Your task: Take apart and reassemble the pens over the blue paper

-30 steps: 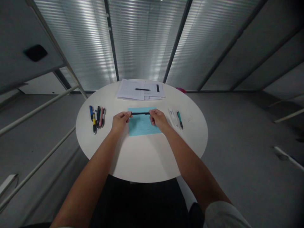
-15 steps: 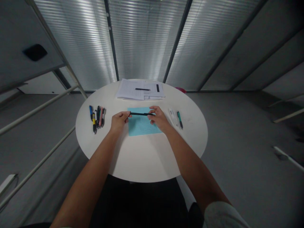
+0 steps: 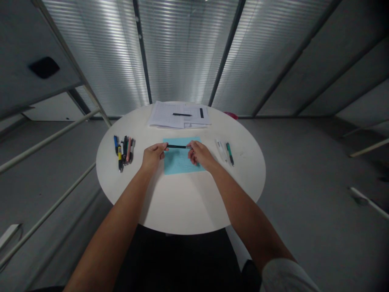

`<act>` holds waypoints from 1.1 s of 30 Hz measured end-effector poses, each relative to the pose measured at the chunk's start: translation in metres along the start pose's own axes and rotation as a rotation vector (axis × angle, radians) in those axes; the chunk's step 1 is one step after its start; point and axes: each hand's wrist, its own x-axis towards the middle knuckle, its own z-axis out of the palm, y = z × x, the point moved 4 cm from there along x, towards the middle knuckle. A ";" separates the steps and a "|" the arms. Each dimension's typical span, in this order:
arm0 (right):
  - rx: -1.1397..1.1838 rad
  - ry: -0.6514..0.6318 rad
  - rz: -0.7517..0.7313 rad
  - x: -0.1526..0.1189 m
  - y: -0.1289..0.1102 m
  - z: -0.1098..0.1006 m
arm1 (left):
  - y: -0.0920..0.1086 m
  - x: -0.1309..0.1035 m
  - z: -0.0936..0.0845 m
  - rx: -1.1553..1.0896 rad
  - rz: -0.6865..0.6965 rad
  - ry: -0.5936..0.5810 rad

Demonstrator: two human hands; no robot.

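Note:
A slim black pen (image 3: 177,146) is held level between my two hands, above a light blue sheet of paper (image 3: 179,165). Its left end sits pinched in the fingers of my left hand (image 3: 152,156). My right hand (image 3: 200,155) grips the other end between thumb and fingers, with the remaining fingers curled over the paper. A small grey part shows at the pen's right end, but its tip is hidden by my fingers. Both hands are over the white round table (image 3: 182,207).
Several pens and markers (image 3: 125,151) lie bunched on the left. White pens (image 3: 221,149) and a green pen (image 3: 230,154) lie on the right. Printed papers (image 3: 165,115) with a dark pen (image 3: 182,114) on top are at the back. A pale metal frame (image 3: 60,142) stands left of the table.
The fingers of my right hand have closed in around the pen's right end, and that hand has shifted slightly left. My left hand holds its place with the pen.

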 end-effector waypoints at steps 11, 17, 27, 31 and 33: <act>-0.110 -0.006 0.022 -0.006 -0.005 0.000 | -0.001 -0.002 0.004 -0.023 -0.033 -0.048; -0.090 -0.032 -0.015 -0.003 -0.005 0.001 | -0.003 0.000 0.001 -0.041 -0.055 -0.035; -0.020 0.066 -0.159 -0.004 -0.016 -0.016 | -0.005 0.001 -0.001 -0.019 -0.110 -0.048; -0.015 0.008 -0.180 -0.004 -0.016 -0.013 | -0.002 -0.002 0.004 0.048 -0.075 -0.092; -0.017 -0.011 -0.178 -0.003 -0.015 -0.011 | 0.000 -0.003 0.005 0.059 -0.045 -0.102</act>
